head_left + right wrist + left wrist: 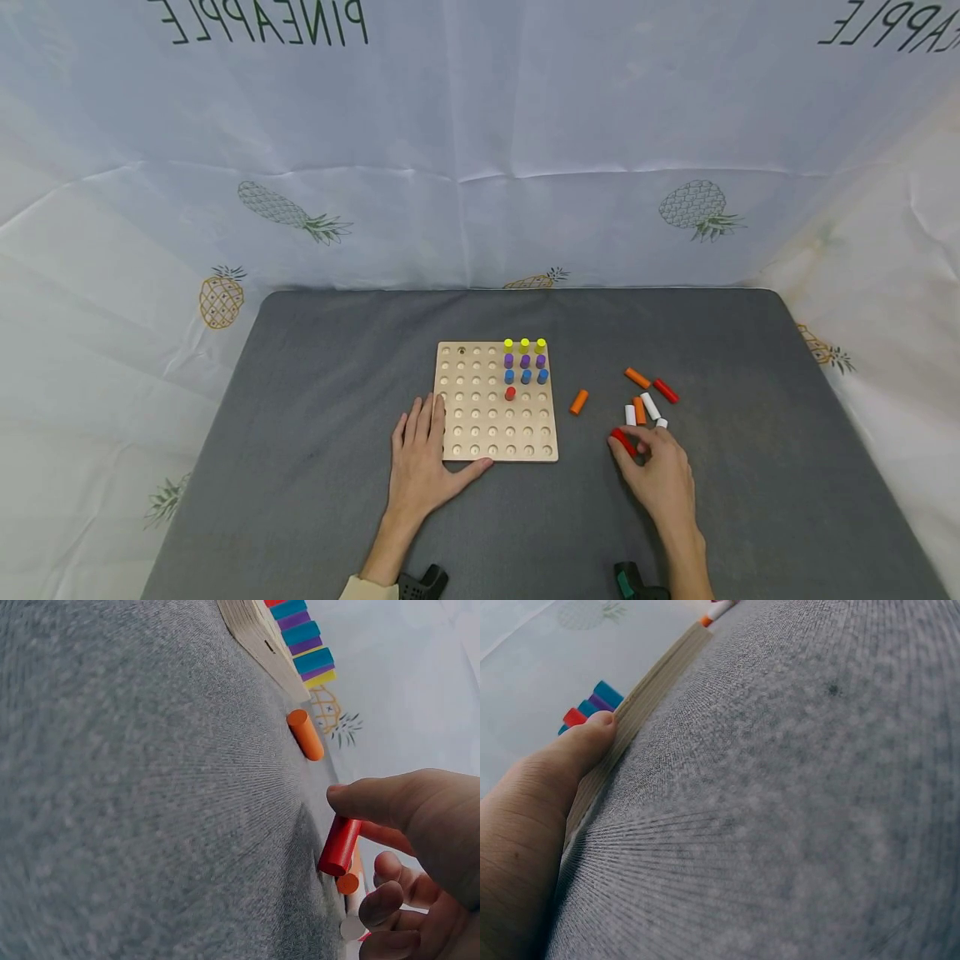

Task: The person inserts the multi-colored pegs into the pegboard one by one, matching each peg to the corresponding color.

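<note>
A wooden pegboard (pixel 469 404) with rows of round holes lies on the dark grey table. My left hand (pixel 422 468) rests at its near left corner, fingers straight along the left side, thumb (pixel 592 742) against the near edge. Off the board's right side, my right hand (pixel 660 475) pinches a red peg (pixel 340 846) between thumb and fingers, low over the cloth. Standing in the board's far right part are three yellow pegs (pixel 524 345), three purple pegs (pixel 525 361), three blue pegs (pixel 526 377) and one red peg (pixel 510 393).
One orange peg (pixel 578 402) lies alone between board and right hand. Beyond the right hand lie loose white pegs (pixel 650 406), two more orange pegs (pixel 637 377) and another red peg (pixel 665 391). A pineapple-print curtain (pixel 480 225) hangs behind the table (pixel 337 350).
</note>
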### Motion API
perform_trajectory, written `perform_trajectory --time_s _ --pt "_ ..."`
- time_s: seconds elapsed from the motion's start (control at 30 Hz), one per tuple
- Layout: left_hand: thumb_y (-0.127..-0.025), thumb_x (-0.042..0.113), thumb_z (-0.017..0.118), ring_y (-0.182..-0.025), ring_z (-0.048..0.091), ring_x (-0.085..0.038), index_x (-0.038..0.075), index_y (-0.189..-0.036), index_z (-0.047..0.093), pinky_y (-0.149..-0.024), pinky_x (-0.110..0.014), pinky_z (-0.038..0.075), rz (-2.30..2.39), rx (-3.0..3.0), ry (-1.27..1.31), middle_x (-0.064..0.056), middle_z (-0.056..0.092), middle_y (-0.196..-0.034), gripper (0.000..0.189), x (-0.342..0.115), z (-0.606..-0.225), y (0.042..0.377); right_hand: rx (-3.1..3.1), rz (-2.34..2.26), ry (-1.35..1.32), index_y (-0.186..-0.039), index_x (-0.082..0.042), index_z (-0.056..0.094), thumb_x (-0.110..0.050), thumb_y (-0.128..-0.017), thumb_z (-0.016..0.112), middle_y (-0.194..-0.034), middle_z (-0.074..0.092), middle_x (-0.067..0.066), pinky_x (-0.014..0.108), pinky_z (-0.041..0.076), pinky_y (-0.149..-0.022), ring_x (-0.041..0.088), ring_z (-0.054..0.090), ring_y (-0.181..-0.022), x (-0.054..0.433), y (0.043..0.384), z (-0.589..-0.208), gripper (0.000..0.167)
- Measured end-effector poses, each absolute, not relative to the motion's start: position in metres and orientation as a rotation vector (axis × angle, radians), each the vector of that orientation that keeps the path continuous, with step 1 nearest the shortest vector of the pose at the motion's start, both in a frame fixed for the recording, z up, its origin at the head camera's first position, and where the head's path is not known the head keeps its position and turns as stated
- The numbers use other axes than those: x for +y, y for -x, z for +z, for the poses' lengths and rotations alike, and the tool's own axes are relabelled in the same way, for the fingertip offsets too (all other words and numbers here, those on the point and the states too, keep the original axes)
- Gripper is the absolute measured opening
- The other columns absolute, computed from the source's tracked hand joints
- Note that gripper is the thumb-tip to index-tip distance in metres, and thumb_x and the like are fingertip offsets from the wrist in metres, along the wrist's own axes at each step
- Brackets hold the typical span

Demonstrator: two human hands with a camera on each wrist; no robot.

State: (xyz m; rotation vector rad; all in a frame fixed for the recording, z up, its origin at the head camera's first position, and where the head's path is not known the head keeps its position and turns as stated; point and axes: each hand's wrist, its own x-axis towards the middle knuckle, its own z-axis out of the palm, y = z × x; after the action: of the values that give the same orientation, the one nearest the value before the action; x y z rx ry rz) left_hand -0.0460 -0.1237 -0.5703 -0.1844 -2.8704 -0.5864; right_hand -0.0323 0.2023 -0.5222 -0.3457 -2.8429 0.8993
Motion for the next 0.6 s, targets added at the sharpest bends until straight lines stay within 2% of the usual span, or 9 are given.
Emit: perform_trajectory --time_s 0.6 --pt "-0.069 0.080 0.072 -0.152 0.036 -0.037 0.006 -0.160 0.032 -0.123 -0.058 0.026 -0.569 -2.865 0.193 -0.017 0.040 -0.163 0.124 -0.1241 -0.5706 0.0461 -2.764 0.958 0.307 -0.099 -0.008 0.078 -0.018 -0.084 0.084 -0.076 0.058 0.003 0.021 0.033 -0.050 0.001 0.041 -0.057 0.1964 0.0358 -0.5206 0.020"
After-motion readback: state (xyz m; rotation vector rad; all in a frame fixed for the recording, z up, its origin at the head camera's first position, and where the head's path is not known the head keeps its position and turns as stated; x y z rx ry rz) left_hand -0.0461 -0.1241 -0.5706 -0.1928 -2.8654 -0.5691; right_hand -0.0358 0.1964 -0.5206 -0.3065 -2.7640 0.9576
